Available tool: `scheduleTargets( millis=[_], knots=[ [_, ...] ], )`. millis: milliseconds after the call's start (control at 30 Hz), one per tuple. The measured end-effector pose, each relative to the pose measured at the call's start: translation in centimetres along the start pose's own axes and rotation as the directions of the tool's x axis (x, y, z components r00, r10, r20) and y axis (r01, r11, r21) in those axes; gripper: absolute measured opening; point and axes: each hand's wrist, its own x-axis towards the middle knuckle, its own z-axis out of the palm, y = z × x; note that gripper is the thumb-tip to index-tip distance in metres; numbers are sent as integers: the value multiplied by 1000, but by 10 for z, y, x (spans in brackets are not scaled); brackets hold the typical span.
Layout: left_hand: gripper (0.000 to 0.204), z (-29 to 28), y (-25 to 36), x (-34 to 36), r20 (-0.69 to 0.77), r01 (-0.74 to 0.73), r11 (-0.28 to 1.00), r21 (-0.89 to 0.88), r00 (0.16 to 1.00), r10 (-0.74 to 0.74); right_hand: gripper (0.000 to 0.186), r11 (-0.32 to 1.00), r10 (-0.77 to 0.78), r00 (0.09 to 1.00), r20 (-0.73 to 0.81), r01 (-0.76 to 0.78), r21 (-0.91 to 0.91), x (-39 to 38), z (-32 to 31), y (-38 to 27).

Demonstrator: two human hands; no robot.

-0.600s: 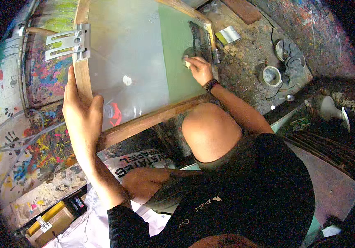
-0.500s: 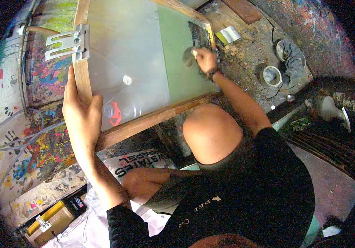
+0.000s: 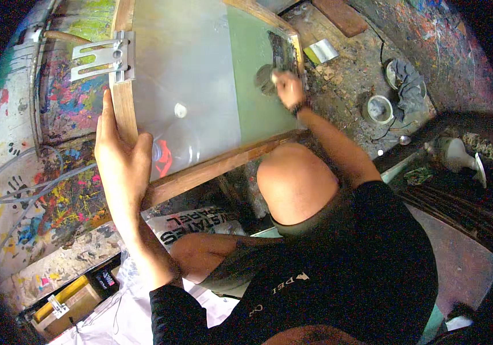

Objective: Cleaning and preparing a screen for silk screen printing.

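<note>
A wooden-framed mesh screen (image 3: 200, 75) tilts in front of me, its mesh pale grey with a green band on the right side. My left hand (image 3: 121, 158) grips the left rail, with the thumb on the inner side and the fingers stretched along the outside. Just above it, a slotted metal clamp plate (image 3: 121, 56) is fixed to the same rail. My right hand (image 3: 289, 91) is closed over the green band, blurred, with a small whitish thing at its fingers. Right beside those fingers a dark round patch (image 3: 265, 79) shows; whether it is an object or a mark, I cannot tell.
A white tub (image 3: 378, 109) and a grey cloth (image 3: 410, 86) lie on the stained bench at right. Farther back are a silver-and-yellow packet (image 3: 320, 52) and a brown block (image 3: 341, 17). A paint-splattered board (image 3: 57, 190) stands left; my knee (image 3: 295, 184) is beneath the screen.
The view has shifted slightly, so the screen and my left hand appear farther right. My right hand has moved a little over the green band. Both hands keep their holds.
</note>
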Motion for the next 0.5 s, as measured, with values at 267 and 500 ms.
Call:
scheduleTargets(
  millis=[267,500],
  knots=[
    [78,2,-3,-4,-19,-2,1000,-24,1000,2,27,990,20,999,49,-13,-142,118,24,30],
    [81,1,-5,-3,-12,-6,1000,-24,1000,6,27,1000,-2,999,-45,2,12,100,16,17]
  ],
)
